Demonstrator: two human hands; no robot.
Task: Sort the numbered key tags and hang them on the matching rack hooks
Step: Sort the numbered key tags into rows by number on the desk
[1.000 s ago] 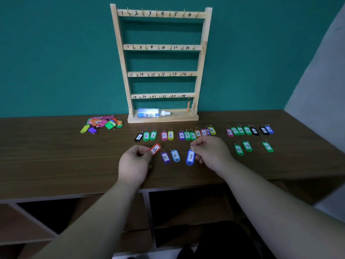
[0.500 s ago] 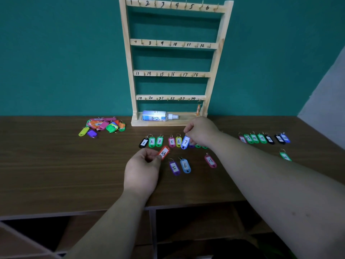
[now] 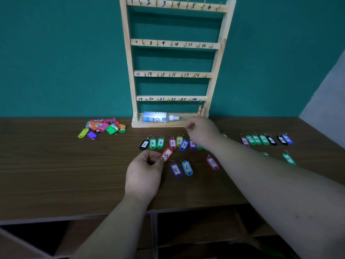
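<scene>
A wooden rack [image 3: 128, 58] with hooks numbered 1 to 24 stands at the back of the table; one orange tag [image 3: 199, 110] hangs at its lower right. My left hand [image 3: 144, 174] pinches an orange tag marked 23 [image 3: 166, 155] just above the table. A row of numbered tags lies in front of the rack, and the blue tag 7 [image 3: 184, 144] lies in it between the yellow 6 [image 3: 179, 141] and the purple 8 [image 3: 192, 144]. Just above that row hovers my right hand [image 3: 202, 132], fingers curled, nothing visible in them.
A pile of unsorted tags [image 3: 101, 128] lies at the back left. Tags 5 [image 3: 175, 170], 6 [image 3: 187, 167] and 11 [image 3: 212, 163] lie nearer me. More sorted tags [image 3: 265, 140] sit at the right. A spray bottle [image 3: 158, 117] lies on the rack's base.
My right hand carried the blue tag 7 from the near table up to the row, let it go there and lifted off. My left hand kept hold of tag 23.
</scene>
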